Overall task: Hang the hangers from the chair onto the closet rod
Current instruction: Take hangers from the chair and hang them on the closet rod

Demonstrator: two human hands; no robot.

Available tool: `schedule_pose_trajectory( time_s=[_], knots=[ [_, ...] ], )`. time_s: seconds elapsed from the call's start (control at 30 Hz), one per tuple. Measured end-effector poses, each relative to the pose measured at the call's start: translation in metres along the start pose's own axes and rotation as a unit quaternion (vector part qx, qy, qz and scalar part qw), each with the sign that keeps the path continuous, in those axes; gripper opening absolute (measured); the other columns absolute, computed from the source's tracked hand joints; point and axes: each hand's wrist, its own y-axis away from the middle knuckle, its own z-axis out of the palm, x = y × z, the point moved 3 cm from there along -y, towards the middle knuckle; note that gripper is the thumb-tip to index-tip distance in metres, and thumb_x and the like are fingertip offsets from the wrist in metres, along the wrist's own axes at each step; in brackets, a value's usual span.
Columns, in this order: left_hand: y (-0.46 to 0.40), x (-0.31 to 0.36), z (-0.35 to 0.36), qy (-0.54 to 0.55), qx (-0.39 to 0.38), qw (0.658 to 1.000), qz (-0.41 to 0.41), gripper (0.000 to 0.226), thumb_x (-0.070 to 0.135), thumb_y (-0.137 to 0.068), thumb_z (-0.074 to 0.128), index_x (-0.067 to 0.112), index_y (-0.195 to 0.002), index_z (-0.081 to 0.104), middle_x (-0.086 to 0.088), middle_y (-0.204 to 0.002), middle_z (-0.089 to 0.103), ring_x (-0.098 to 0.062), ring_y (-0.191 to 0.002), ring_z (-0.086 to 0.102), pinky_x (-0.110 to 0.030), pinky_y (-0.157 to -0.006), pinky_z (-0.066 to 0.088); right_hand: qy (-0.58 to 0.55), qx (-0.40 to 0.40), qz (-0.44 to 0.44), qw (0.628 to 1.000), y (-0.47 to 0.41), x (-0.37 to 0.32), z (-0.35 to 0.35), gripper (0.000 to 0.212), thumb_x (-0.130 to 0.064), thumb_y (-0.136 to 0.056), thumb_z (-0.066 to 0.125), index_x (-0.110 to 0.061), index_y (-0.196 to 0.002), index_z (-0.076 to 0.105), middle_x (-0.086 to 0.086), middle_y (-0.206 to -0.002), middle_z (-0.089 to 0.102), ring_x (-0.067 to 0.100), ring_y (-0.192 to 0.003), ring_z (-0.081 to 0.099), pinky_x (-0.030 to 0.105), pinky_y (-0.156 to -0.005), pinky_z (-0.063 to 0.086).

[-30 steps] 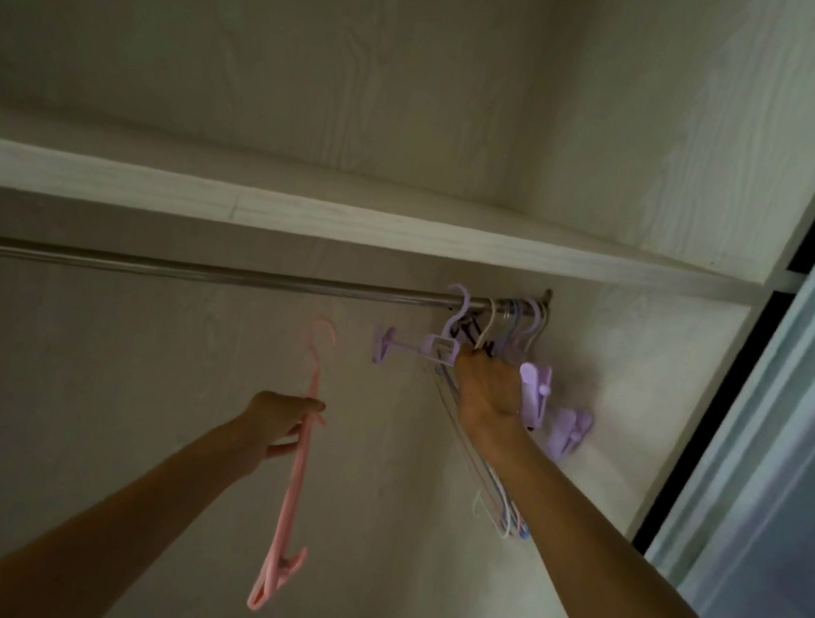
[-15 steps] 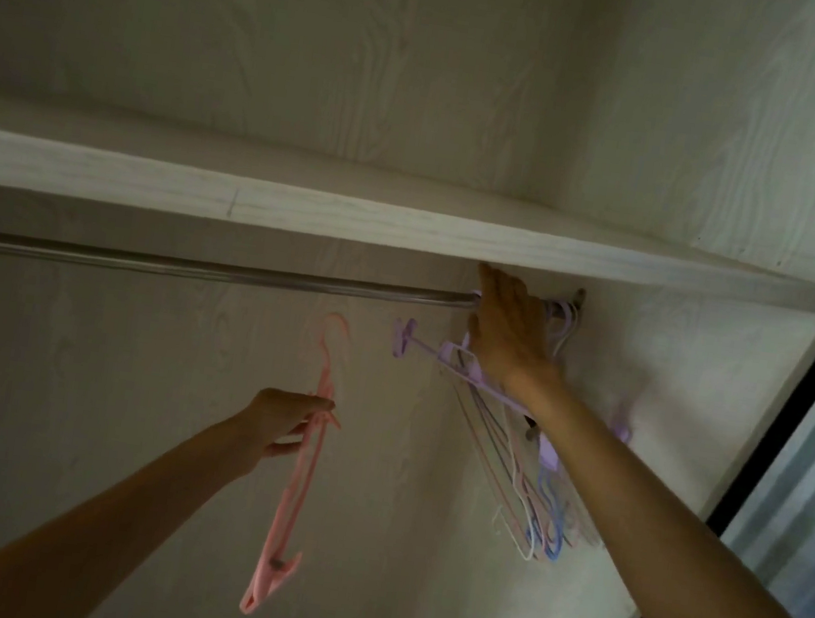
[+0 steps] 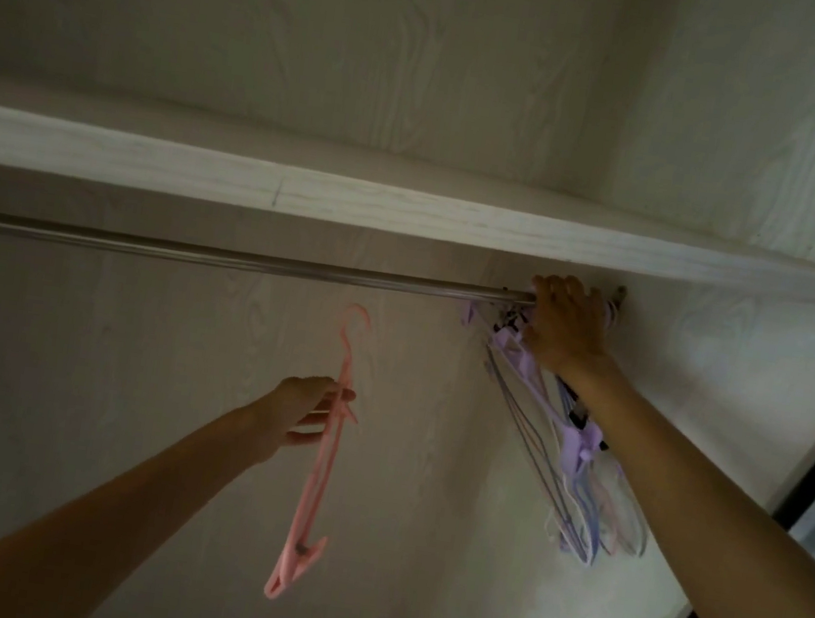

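We find no text, label, brand, number or sign that we can read anywhere in this view.
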Motion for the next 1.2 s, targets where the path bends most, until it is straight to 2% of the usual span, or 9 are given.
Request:
schedule_pose_trajectory(
  time_s=[0.17,0.23,0.33,0.4,0.57,0.67,0.8,0.97,1.2],
  knots=[
    [0.012,0.003,0.004,0.003,0.023,1.0,-0.01,0.025,0.013,-0.091,0.054,0.005,-0.111,0.066,-0.01,-0.11,0.061,-0.015,-0.1,0.054,-0.02,-0.064,0.044,-0.165,0.091,-0.025,0.982,0.04,-0.045,-0.031,0.036,-0.031,-0.09,0.049,-0.01,-0.119,0.054,0.013,-0.121,0.058,0.029,-0.116,0.051,0.038,-0.092,0.033],
    [0.018,0.001,0.012,0.016,0.042,0.999,-0.007,0.025,0.011,-0.087,0.06,0.004,-0.111,0.065,-0.007,-0.095,0.058,-0.013,-0.089,0.053,-0.019,-0.062,0.044,-0.275,-0.052,-0.069,0.958,0.068,-0.08,-0.035,0.031,-0.037,-0.093,0.048,-0.013,-0.108,0.06,0.008,-0.11,0.066,0.026,-0.103,0.061,0.036,-0.089,0.041],
    [0.029,-0.002,0.025,0.062,0.069,0.996,0.002,0.013,0.007,-0.087,0.06,0.007,-0.099,0.064,-0.003,-0.078,0.05,-0.009,-0.069,0.046,-0.018,-0.058,0.039,-0.343,-0.364,-0.105,0.86,0.116,-0.132,-0.024,0.053,-0.046,-0.092,0.05,-0.008,-0.128,0.05,0.01,-0.122,0.061,0.021,-0.092,0.063,0.032,-0.079,0.051],
    [0.033,-0.005,0.031,0.085,0.09,0.992,0.012,0.016,0.007,-0.088,0.059,0.004,-0.103,0.065,-0.006,-0.087,0.052,-0.012,-0.071,0.046,-0.019,-0.057,0.038,-0.378,-0.436,-0.083,0.812,0.134,-0.152,-0.009,0.057,-0.043,-0.091,0.053,-0.004,-0.131,0.044,0.012,-0.123,0.061,0.021,-0.087,0.065,0.03,-0.074,0.052],
    [0.042,-0.009,0.035,0.054,0.126,0.99,0.042,0.027,0.009,-0.087,0.062,-0.002,-0.112,0.063,-0.008,-0.087,0.054,-0.012,-0.066,0.046,-0.022,-0.056,0.037,-0.486,-0.348,-0.006,0.802,0.141,-0.153,0.008,0.02,-0.014,-0.098,0.043,-0.007,-0.113,0.054,0.012,-0.091,0.071,0.011,-0.055,0.06,0.022,-0.058,0.051],
    [0.049,-0.002,0.021,-0.04,0.102,0.985,0.13,0.008,0.008,-0.083,0.067,0.007,-0.091,0.066,-0.008,-0.084,0.059,-0.001,-0.058,0.06,-0.026,-0.059,0.049,-0.49,-0.297,-0.032,0.819,0.137,-0.135,0.002,0.02,-0.013,-0.1,0.036,-0.016,-0.101,0.056,0.0,-0.064,0.059,0.005,-0.047,0.053,0.017,-0.048,0.045],
    [0.06,0.011,-0.002,-0.261,0.187,0.929,0.186,0.02,0.033,-0.075,0.074,0.022,-0.09,0.067,-0.009,-0.093,0.072,-0.027,-0.089,0.069,-0.028,-0.075,0.049,-0.554,-0.293,-0.075,0.776,0.141,-0.122,-0.005,0.022,-0.01,-0.1,0.037,-0.014,-0.103,0.058,0.003,-0.06,0.05,-0.001,-0.035,0.044,0.014,-0.041,0.04],
    [0.086,0.038,-0.007,-0.414,0.228,0.849,0.237,0.023,0.047,-0.08,0.066,0.032,-0.096,0.069,0.003,-0.08,0.074,-0.015,-0.082,0.069,-0.028,-0.077,0.053,-0.59,-0.298,-0.064,0.747,0.137,-0.122,-0.017,0.026,-0.01,-0.1,0.039,-0.006,-0.116,0.059,0.004,-0.062,0.05,0.001,-0.034,0.044,0.014,-0.04,0.042],
    [0.085,0.061,-0.038,-0.488,0.204,0.797,0.292,0.031,0.051,-0.084,0.059,0.033,-0.108,0.066,0.01,-0.112,0.068,-0.014,-0.105,0.063,-0.028,-0.093,0.047,-0.547,-0.348,-0.105,0.754,0.139,-0.099,-0.004,0.028,-0.009,-0.099,0.041,-0.007,-0.121,0.059,-0.006,-0.052,0.059,0.002,-0.035,0.047,0.013,-0.041,0.042]
  ],
)
